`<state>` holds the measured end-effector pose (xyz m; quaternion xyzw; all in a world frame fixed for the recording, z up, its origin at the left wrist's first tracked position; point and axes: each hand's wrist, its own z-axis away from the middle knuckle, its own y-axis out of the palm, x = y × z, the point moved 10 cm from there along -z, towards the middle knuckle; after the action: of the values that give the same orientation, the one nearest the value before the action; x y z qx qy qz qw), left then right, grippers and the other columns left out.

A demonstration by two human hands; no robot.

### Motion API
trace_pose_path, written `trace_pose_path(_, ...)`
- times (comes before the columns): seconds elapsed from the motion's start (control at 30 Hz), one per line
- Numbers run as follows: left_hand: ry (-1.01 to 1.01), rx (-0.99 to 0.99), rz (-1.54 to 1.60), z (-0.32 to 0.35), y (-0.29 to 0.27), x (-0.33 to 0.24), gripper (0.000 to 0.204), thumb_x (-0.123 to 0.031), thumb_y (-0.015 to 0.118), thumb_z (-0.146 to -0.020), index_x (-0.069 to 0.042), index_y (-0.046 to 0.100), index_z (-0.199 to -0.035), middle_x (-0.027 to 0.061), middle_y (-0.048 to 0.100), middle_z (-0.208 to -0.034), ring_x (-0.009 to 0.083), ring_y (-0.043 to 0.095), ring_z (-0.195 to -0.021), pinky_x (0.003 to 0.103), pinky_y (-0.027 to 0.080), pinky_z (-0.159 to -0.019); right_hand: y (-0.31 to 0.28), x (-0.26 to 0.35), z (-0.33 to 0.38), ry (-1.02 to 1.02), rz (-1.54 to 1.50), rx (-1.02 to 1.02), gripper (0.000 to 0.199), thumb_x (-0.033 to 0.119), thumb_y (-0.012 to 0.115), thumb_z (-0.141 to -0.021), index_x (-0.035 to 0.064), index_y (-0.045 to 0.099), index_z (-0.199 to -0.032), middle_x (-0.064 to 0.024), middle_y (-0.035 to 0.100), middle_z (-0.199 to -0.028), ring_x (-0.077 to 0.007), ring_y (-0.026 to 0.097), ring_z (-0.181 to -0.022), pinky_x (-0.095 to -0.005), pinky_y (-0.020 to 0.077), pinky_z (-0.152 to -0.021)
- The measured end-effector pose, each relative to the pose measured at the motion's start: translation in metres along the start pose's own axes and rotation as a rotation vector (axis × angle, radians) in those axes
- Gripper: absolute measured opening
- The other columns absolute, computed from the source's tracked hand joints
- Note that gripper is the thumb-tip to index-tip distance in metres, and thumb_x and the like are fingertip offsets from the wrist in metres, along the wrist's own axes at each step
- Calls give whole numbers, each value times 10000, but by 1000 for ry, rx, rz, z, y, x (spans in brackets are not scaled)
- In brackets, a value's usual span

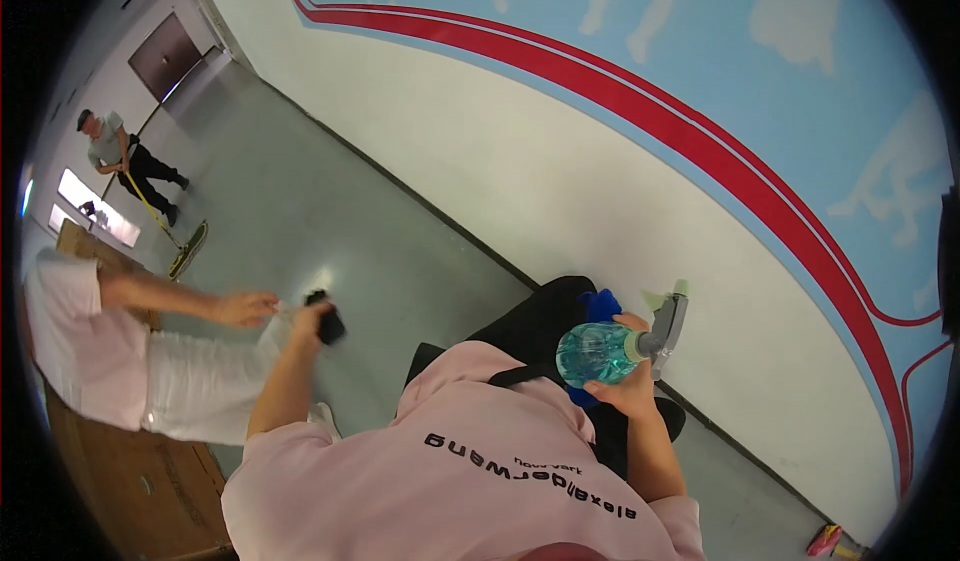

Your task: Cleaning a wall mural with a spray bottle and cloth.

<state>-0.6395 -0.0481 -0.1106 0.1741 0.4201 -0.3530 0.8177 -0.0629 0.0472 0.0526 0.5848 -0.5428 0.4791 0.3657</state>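
Observation:
My right hand [630, 386] is closed around a clear spray bottle [592, 354] of blue-green liquid, tilted on its side over my black-trousered legs. Its grey trigger head [668, 333] points toward the wall. A blue cloth [602, 306] shows behind the bottle and hand; whether I grip it too cannot be told. On the other side, my left hand [312, 319] is closed on a small black object [329, 323], blurred by motion. Close to it is another person's hand [247, 308], with something thin and pale, not clear, between the two hands.
Beside me on the left stands a person in a pink shirt and white trousers [205, 381]. Farther off, someone pushes a wide floor mop [188, 251]. Brown wooden furniture [135, 481] is at lower left. A painted wall [480, 151] runs along the right; a red-and-yellow item [826, 539] lies at its foot.

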Motion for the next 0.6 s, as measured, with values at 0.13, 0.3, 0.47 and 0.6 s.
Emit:
trace_pose_path(0.13,-84,143,-829,100,144,156,565,-210,698,-596,-30,472,-1082,170,567,-956,295,567,-848,398,476,-704,-88,7,23,69,-84,4,810,239,808,-405,31,471,-1111,-118,413,-1107,-248,429,-1026,-366,340,-887)
trace_pose_path(0.3,96,356,-1230,129,237,175,576,-238,682,-639,-16,482,-1131,154,574,-1037,269,574,-903,391,462,-740,-108,-24,20,-40,26,-19,834,235,811,-407,24,449,-1129,-122,410,-1101,-244,428,-1018,-363,343,-880)
trace_pose_path(0.47,-173,453,-1268,39,188,219,479,-165,638,-701,-57,506,-1149,154,591,-1021,290,567,-936,404,451,-786,-96,-27,37,-10,-17,-111,862,217,810,-429,15,405,-1163,-122,392,-1123,-233,430,-1020,-359,356,-876)
trace_pose_path(0.6,59,354,-1818,1,207,180,299,-130,553,-741,-24,584,-1018,172,598,-1005,295,592,-906,390,474,-725,-88,-40,45,110,-247,-207,882,214,806,-452,6,368,-1188,-122,382,-1141,-229,439,-1026,-354,377,-869)
